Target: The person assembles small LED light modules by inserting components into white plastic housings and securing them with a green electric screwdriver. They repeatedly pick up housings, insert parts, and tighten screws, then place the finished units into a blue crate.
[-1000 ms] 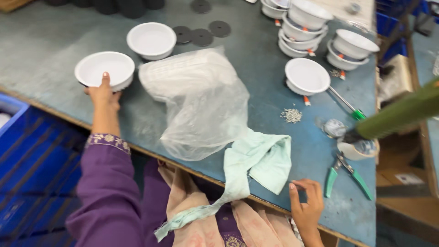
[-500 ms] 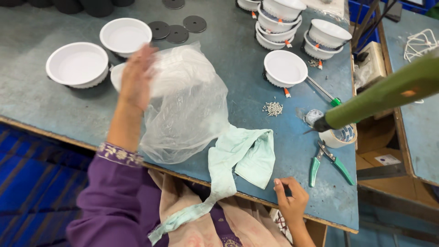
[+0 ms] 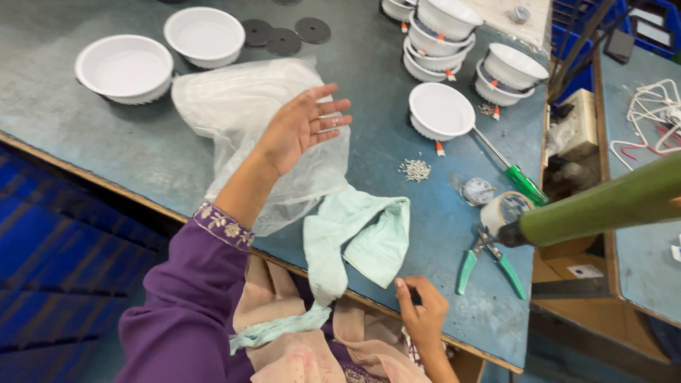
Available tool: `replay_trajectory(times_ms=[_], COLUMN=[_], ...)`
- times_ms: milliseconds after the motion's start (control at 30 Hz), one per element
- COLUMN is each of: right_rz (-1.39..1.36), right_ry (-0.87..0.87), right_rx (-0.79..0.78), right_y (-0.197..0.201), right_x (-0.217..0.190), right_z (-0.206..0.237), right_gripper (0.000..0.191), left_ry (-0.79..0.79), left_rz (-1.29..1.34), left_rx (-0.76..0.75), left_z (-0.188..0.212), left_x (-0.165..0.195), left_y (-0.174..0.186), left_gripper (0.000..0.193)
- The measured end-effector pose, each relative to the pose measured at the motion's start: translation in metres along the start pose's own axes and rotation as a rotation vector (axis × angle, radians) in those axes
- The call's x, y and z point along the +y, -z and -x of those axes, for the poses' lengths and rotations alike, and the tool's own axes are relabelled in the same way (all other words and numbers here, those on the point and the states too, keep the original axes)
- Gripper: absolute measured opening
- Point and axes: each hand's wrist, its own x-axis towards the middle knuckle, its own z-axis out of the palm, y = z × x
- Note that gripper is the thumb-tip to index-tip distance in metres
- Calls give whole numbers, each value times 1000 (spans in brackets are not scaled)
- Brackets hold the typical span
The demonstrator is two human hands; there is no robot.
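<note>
Left hand (image 3: 301, 128) is held spread above the plastic bag (image 3: 241, 120), no contact discernible. Right hand (image 3: 422, 312), at 5 o'clock by the table (image 3: 92, 145) edge, is curled; grip can't be determined, contents hidden.

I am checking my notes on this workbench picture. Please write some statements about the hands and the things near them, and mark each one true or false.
1. The left hand is open, fingers spread, above the clear plastic bag. True.
2. The right hand holds the green-handled pliers. False: the pliers lie on the table, apart from that hand, which rests at the table's near edge.
3. A pale green cloth hangs over the table's near edge. True.
4. The small pile of screws lies inside a white round housing. False: it lies on the bare table beside it.
</note>
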Motion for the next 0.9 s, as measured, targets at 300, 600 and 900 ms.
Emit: replay_trajectory(times_ms=[300, 600, 900], right_rz=[-81, -151, -168], right_ry=[-110, -70, -62], right_rx=[-81, -172, -167], right_y=[5, 1, 0], right_x=[1, 1, -1], right_z=[-4, -7, -8], right_gripper=[15, 13, 12], left_ry=[-374, -332, -229], left_rz=[-1642, -1150, -961], left_rx=[-408, -67, 93], left_z=[85, 101, 92], left_x=[-142, -160, -135], left_y=[-79, -67, -82], left_gripper=[64, 41, 31])
